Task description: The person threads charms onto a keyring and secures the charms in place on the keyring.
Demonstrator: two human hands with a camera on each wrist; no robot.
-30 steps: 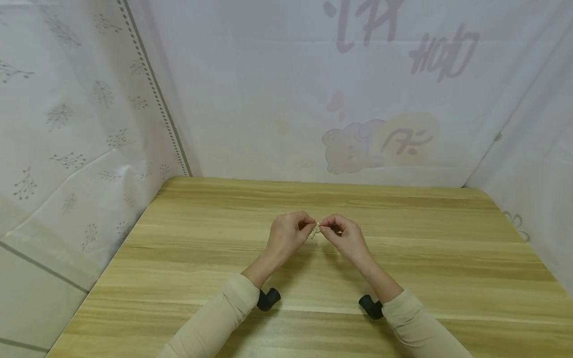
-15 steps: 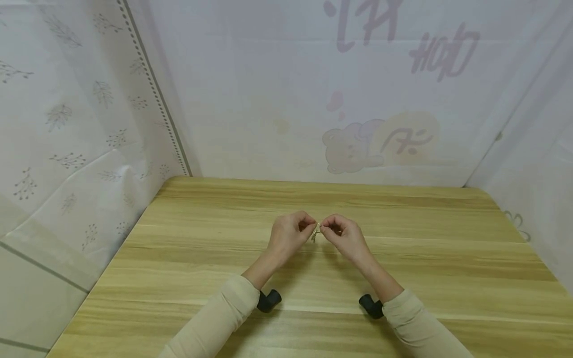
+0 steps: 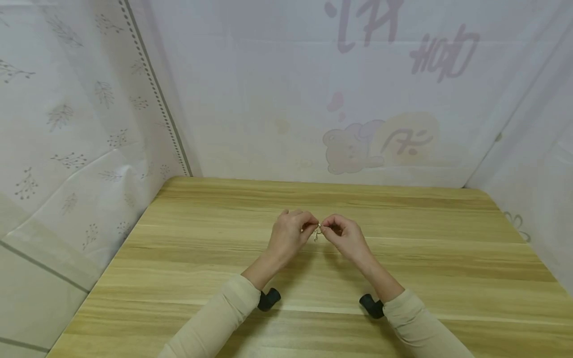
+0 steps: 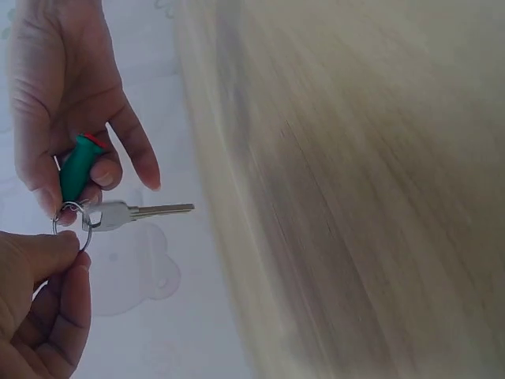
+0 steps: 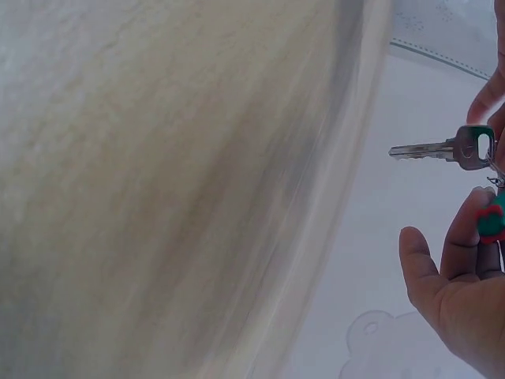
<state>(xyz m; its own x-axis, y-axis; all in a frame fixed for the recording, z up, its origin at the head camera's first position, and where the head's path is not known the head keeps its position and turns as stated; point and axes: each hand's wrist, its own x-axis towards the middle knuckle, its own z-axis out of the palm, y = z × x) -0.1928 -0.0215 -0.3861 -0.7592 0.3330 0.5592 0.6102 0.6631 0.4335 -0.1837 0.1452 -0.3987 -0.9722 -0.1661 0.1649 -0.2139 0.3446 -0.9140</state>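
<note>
A silver key [image 4: 110,216] hangs from a metal split ring [image 4: 88,237], to which a small green fob with a red end [image 4: 76,170] is joined. Thumb and fingers of my left hand [image 3: 286,236] pinch the ring. My right hand [image 3: 350,239] grips the green fob beside it, with other fingers spread loosely in the right wrist view. Both hands meet above the middle of the table, fingertips nearly together. Seen from the right wrist, the key [image 5: 446,148] points away from the hands and down toward the tabletop.
Below the hands lies a wood-grain table [image 3: 188,258]. Pale printed curtains [image 3: 250,89] stand behind it and at both sides. A black device [image 3: 270,300] sits at the left wrist, another black device [image 3: 371,306] at the right.
The left hand has shifted slightly to the right, its wrist turning a little. The dangling key has swung to hang more steeply. The right hand has hardly moved.
</note>
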